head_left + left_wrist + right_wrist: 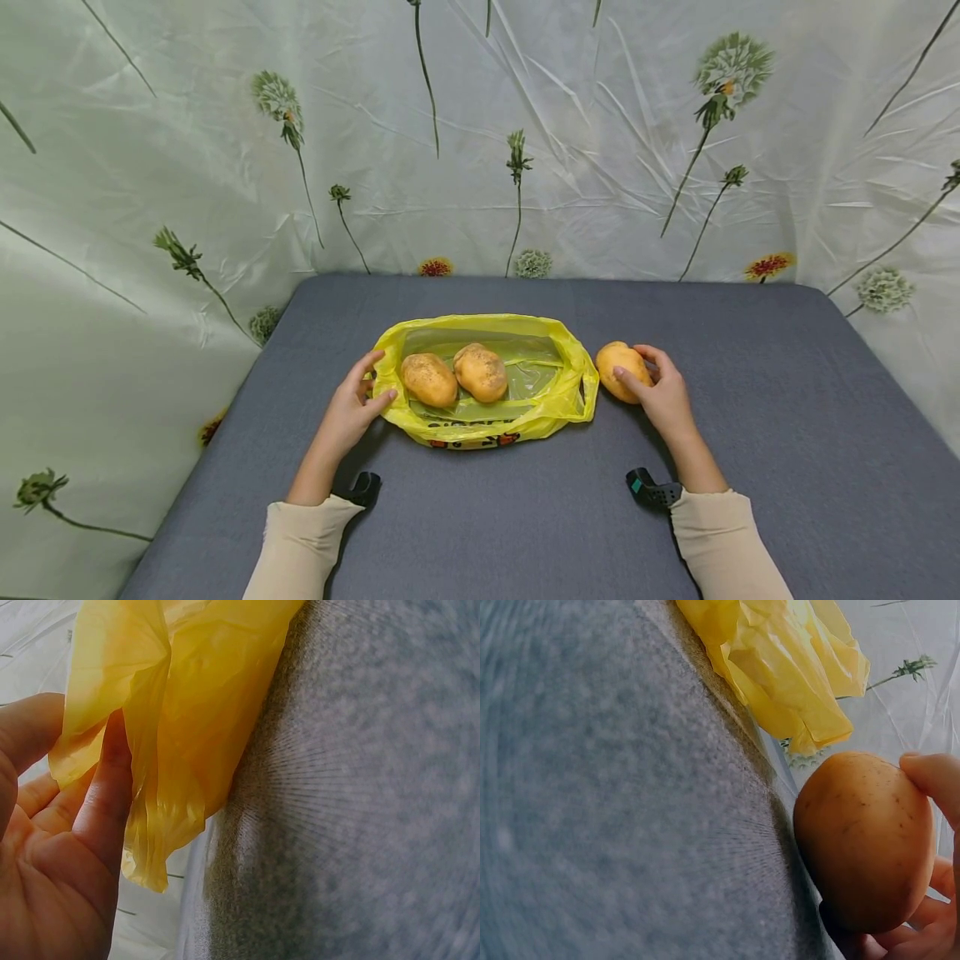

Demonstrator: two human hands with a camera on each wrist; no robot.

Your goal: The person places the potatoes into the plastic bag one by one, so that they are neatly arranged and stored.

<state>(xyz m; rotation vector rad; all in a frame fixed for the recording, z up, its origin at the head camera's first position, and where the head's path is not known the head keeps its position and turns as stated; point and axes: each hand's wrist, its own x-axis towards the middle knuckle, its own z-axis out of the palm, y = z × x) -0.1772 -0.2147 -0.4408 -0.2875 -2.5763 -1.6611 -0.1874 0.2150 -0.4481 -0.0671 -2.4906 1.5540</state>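
Note:
A yellow plastic bag (555, 421) lies with its mouth spread wide in the middle of the table, printed along its near side. Two potatoes, a left potato (429, 380) and a right potato (481, 372), rest inside it, side by side. At the bag's left end my left hand (351, 414) holds the rim between thumb and fingers; in the left wrist view the yellow plastic (202, 697) hangs in folds against the fingers. Just right of the bag, my right hand (667, 398) grips a third potato (864, 840), thumb on the near side, fingers around the far side.
The table (495, 525) has a dark grey cloth top. Behind it and to the left hangs a pale curtain (465, 125) with a flower print. A black wrist device (651, 490) sits at the right wrist, another black device (363, 488) at the left.

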